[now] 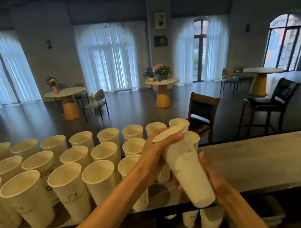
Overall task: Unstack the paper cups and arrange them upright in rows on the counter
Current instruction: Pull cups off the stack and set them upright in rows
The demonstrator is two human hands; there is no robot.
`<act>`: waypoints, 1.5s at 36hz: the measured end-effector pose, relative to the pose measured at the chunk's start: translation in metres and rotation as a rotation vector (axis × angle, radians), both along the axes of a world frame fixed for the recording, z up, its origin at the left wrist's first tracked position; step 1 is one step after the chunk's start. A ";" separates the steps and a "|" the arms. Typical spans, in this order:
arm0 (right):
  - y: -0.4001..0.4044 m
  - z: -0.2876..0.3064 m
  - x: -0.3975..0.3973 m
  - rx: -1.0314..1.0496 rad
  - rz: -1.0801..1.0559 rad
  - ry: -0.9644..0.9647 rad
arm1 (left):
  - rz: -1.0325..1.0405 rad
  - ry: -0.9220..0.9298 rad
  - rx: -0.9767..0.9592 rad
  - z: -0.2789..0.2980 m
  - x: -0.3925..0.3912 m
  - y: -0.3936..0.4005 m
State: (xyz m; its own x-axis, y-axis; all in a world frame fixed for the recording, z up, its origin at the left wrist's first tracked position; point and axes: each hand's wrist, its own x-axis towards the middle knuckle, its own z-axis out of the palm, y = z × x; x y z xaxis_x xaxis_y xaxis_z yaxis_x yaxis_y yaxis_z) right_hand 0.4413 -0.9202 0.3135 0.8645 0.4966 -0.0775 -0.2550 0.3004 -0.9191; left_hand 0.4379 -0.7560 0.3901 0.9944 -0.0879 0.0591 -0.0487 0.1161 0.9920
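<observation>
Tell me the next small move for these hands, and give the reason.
Probably pull the top cup free: the left hand grips the rim end of the stack while the right hand holds its lower part. Then set it upright on the bare counter just right of the rows of cups, whose right end is where space remains.

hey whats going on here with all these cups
A person is pulling paper cups apart at a counter. The left hand grips the top rim of a small stack of cups while the right hand holds its lower part. Three rows of cups already stand upright on the counter's left side.
</observation>
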 end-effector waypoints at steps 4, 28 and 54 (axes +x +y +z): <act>-0.007 0.003 -0.003 -0.008 -0.007 -0.040 | 0.090 -0.020 -0.032 -0.002 0.000 -0.013; -0.077 -0.076 0.037 -0.512 -0.588 -0.216 | 0.381 -0.283 0.192 0.007 0.006 -0.036; -0.079 -0.084 0.041 -0.655 -0.510 -0.379 | 0.585 -0.255 0.271 -0.119 0.013 -0.047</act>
